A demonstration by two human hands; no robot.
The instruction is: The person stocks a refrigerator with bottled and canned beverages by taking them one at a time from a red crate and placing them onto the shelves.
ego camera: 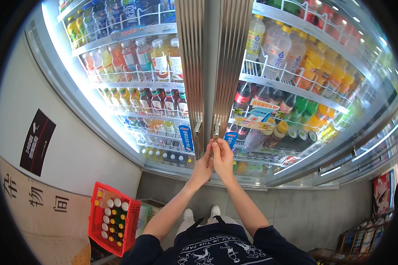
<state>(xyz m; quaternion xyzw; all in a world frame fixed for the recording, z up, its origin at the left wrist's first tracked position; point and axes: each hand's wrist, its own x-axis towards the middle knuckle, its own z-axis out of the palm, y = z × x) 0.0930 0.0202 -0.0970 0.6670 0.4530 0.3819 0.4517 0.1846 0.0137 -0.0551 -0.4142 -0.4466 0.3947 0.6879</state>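
Note:
Before me stands a beverage cooler with two glass doors. Its left ribbed metal door strip point(193, 66) and right ribbed metal door strip point(230, 66) run side by side down the middle. A small metal fitting point(197, 128) sits low on the left strip, and another metal fitting point(216, 130) on the right one. Just below that second fitting, my right hand point(224, 159) has its thumb and fingers pinched together. My left hand point(202, 169) is slightly lower, its fingertips meeting the right hand's. Whatever lies between the fingertips is too small and covered to make out.
Shelves of bottled drinks point(161, 63) fill the cooler behind the glass. At the lower left, a red plastic basket point(94, 212) holds several bottles and stands beside a cardboard box point(152, 203). Grey floor tiles point(252, 202) lie under my white shoes. A merchandise rack point(361, 237) stands lower right.

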